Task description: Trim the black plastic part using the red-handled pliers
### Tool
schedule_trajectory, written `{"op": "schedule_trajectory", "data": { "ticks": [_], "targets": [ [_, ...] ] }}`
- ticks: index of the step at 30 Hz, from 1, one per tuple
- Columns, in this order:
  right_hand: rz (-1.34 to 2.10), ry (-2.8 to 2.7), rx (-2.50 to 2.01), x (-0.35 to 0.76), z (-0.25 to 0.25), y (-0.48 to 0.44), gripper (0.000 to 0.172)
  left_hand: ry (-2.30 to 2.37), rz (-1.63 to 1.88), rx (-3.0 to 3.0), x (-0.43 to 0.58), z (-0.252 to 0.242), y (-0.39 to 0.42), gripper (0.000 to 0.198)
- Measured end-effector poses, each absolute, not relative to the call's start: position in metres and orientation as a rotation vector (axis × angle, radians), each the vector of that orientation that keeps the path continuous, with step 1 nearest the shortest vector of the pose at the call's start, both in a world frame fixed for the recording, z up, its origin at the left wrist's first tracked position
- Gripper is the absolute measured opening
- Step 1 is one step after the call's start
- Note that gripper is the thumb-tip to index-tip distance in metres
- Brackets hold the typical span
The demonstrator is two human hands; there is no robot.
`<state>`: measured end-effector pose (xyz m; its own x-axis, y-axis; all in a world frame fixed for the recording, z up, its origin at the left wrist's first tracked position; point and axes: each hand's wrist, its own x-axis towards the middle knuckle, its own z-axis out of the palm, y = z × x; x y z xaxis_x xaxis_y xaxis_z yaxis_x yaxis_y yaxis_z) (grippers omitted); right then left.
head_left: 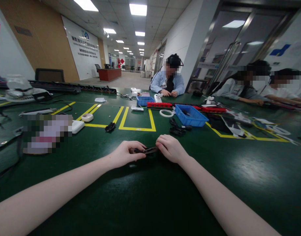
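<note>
My left hand (127,153) and my right hand (170,148) meet over the green table (145,196), both pinched on a small dark flat part (147,150) held between them just above the surface. The fingers of each hand are curled around an end of the part. More small black parts (177,127) lie a little beyond my right hand, and another black piece (110,127) sits beyond my left hand by the yellow tape lines.
A blue tray (191,115) stands ahead right, a smaller blue tray (145,100) and red strips (159,105) behind it. A white tape roll (166,113) and white box (77,126) lie nearby. Three other people sit along the far and right edges.
</note>
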<state>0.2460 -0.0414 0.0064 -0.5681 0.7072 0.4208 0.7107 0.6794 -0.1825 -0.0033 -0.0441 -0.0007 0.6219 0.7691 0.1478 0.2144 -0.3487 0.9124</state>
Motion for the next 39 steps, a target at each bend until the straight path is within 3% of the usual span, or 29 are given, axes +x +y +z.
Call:
{"op": "schedule_trajectory", "data": {
  "ticks": [39],
  "targets": [
    [0.036, -2.391, -1.114, 0.2474, 0.0062, -0.0414, 0.039, 0.822, 0.737, 1.905, -0.0027, 0.0028, -0.0466, 0.02]
  ]
}}
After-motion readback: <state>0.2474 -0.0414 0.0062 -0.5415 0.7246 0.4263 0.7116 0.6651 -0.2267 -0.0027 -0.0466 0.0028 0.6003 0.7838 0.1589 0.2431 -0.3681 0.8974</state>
